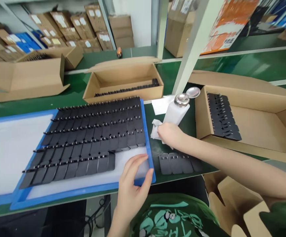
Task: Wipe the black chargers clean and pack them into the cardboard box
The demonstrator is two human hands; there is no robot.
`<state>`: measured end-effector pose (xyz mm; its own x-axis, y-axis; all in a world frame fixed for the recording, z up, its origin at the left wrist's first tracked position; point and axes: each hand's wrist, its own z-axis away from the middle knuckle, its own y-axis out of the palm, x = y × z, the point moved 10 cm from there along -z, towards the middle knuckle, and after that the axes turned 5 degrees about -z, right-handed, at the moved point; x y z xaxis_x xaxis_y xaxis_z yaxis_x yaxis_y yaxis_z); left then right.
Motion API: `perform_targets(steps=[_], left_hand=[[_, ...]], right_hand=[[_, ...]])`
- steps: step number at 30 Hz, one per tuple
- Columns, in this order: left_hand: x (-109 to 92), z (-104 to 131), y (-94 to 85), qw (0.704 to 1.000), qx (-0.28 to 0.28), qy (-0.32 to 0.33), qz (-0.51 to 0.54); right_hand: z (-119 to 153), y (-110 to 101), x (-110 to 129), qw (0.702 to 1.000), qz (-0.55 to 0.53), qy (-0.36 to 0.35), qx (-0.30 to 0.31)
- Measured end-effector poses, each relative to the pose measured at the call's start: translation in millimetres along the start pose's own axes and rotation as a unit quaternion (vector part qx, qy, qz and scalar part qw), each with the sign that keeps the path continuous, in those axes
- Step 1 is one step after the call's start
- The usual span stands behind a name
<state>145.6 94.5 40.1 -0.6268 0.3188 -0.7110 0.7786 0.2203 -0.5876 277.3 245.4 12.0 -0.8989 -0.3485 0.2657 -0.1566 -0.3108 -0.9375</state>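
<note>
My left hand (pixel 133 187) is over the front right corner of a blue-rimmed tray (pixel 146 131), its fingers curved and apart with nothing between them. Rows of black plates with small metal pins (pixel 96 131) fill much of that tray. My right hand (pixel 170 133) is closed on a crumpled white wipe (pixel 155 129), beside a white pump bottle (pixel 175 112) whose metal lid is flipped up. Several black plates (pixel 176 163) lie on the green table just in front of my right hand.
An open cardboard box (pixel 263 121) with black plates stands at the right. Behind the tray is another open box (pixel 123 79) holding black parts. A slanted white post (pixel 194 42) rises behind the bottle. An empty white tray area (pixel 14 148) lies left.
</note>
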Motion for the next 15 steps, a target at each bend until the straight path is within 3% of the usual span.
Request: perform_targets(steps=[6, 8, 11, 12, 13, 15], left_hand=[[9, -1, -5.1, 1.0, -0.012, -0.005, -0.024], [9, -2, -5.2, 1.0, -0.013, -0.002, -0.024], [5, -4, -3.6, 1.0, -0.017, 0.015, -0.016], [3, -4, -2.4, 1.0, -0.016, 0.02, -0.013], [2, -5, -0.9, 1.0, -0.015, 0.024, -0.011], [0, -5, 2.2, 1.0, -0.011, 0.028, -0.008]], right_hand=[[57, -55, -1, 0.986, -0.136, -0.031, -0.092], [81, -75, -12, 0.937, -0.319, -0.046, -0.136], [103, -80, -48, 0.779, -0.606, -0.003, -0.162], [107, -79, -59, 0.748, -0.642, 0.02, -0.167], [110, -81, -69, 0.734, -0.654, 0.036, -0.181], [116, -95, -86, 0.745, -0.618, 0.053, -0.245]])
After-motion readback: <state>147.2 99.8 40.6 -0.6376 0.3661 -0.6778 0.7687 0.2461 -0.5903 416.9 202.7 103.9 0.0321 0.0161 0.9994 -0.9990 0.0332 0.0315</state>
